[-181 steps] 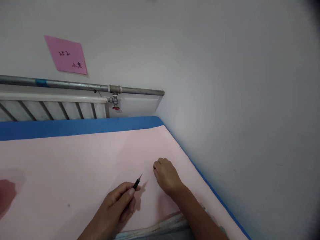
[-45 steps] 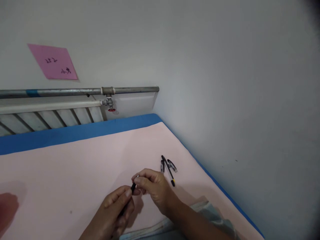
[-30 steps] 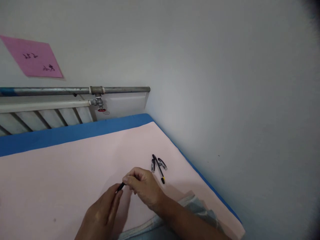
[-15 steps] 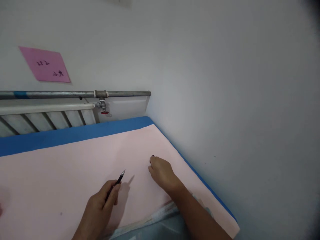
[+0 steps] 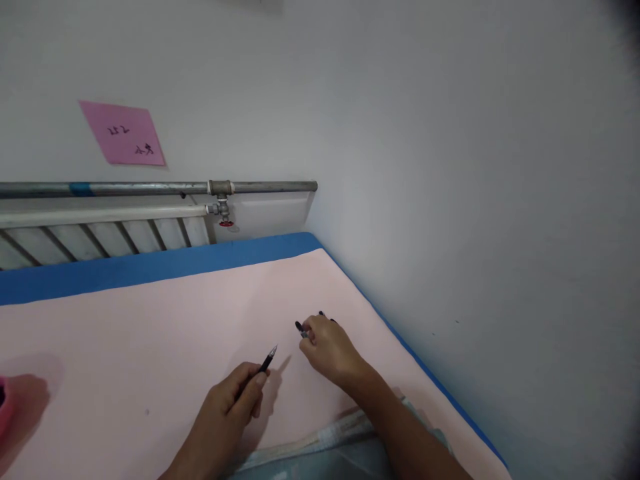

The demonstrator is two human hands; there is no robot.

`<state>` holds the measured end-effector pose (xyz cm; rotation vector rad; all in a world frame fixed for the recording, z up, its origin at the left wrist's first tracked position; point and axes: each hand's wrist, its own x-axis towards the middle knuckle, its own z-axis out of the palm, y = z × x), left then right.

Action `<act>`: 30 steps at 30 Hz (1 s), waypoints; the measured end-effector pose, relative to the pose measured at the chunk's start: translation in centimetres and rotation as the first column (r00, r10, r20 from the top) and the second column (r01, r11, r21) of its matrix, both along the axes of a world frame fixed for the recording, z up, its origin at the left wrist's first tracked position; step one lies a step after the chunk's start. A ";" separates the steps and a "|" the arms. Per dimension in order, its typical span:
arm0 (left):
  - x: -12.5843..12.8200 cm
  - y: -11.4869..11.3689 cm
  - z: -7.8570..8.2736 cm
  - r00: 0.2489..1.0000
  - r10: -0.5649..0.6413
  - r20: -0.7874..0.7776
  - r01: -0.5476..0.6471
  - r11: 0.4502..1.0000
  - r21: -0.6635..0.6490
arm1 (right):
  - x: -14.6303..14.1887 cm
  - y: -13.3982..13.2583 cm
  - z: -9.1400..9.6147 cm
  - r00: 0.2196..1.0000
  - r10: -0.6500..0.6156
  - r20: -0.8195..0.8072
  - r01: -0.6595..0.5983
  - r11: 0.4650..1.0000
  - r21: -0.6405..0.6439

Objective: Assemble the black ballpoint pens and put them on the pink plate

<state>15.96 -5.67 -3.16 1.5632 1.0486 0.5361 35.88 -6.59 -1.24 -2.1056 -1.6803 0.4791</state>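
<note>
My left hand (image 5: 227,410) is closed round a black pen (image 5: 268,361), its silver tip pointing up and to the right over the pink table cover (image 5: 165,340). Further right, my right hand (image 5: 327,350) is closed just above the cover, fingers pinched. From the fingertips pokes a slim dark pen (image 5: 299,327) with a black end and a lighter section; most of it is hidden by the hand. Two more black tips show past the knuckles, and I cannot tell whether they are held or lie on the cover.
A pink container (image 5: 6,407) is cut off at the left edge. Grey-blue cloth (image 5: 320,460) lies at the near edge. Behind the blue table edge (image 5: 175,263) are a radiator (image 5: 105,239), a pipe with a red valve (image 5: 226,224) and a pink note (image 5: 125,133). A wall rises on the right.
The view has turned slightly left, bringing the pink container into sight. More of the dark pen and the black tips now show around my right hand. My left hand still holds its pen.
</note>
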 end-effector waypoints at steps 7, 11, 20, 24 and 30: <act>0.5 -0.2 0.7 0.998 0.020 0.068 -0.012 0.994 -0.106 | -2.2 0.3 0.8 0.300 0.015 -0.954 0.166 0.984 0.068; 0.4 -0.2 0.8 0.999 -0.005 0.053 0.010 0.996 -0.091 | -3.5 0.0 0.5 0.207 0.050 -0.977 0.115 0.991 0.075; 0.2 -0.1 0.8 0.998 -0.032 0.049 0.037 0.995 -0.090 | -3.2 -0.2 0.5 0.190 0.092 -0.977 0.255 0.957 0.140; 0.1 -0.2 0.9 0.998 -0.046 0.038 0.049 0.997 -0.062 | -3.4 -0.3 0.6 0.277 0.063 -0.959 0.107 0.990 0.096; 0.2 -0.2 0.7 0.990 -0.068 0.127 0.077 0.995 -0.068 | -4.0 -0.8 0.9 0.346 0.064 -0.936 -0.042 0.998 0.053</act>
